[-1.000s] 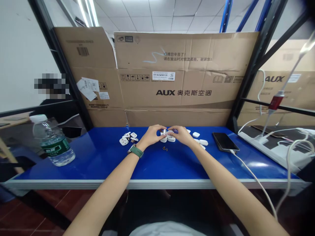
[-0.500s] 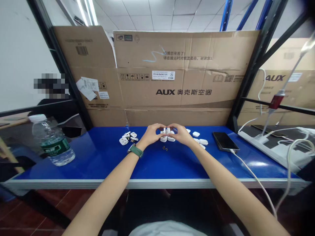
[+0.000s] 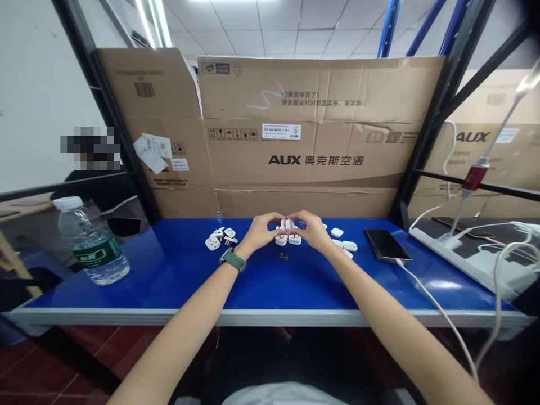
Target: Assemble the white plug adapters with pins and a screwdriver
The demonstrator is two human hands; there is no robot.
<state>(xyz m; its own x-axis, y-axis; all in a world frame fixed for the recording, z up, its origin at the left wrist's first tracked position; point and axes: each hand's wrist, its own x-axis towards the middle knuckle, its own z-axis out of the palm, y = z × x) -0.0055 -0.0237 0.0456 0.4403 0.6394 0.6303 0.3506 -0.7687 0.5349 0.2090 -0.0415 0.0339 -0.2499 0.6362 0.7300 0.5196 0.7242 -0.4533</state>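
At the middle of the blue table, my left hand pinches a small white plug part between thumb and fingers. My right hand is closed on a second white plug part, held right against the first. Whether the two are joined I cannot tell. Just below them, white plug pieces lie on the table between my hands. Nearer to me are a few tiny brass-coloured screws.
White plug parts with holes and metal pins lie left; white covers lie right. Farther right are a phone on a cable and a power strip. A water bottle stands left. Cardboard walls the back; a person sits beyond, left.
The two white parts between my fingers have turned slightly and sit closer together. My hands stay in nearly the same place; the view has shifted a little.
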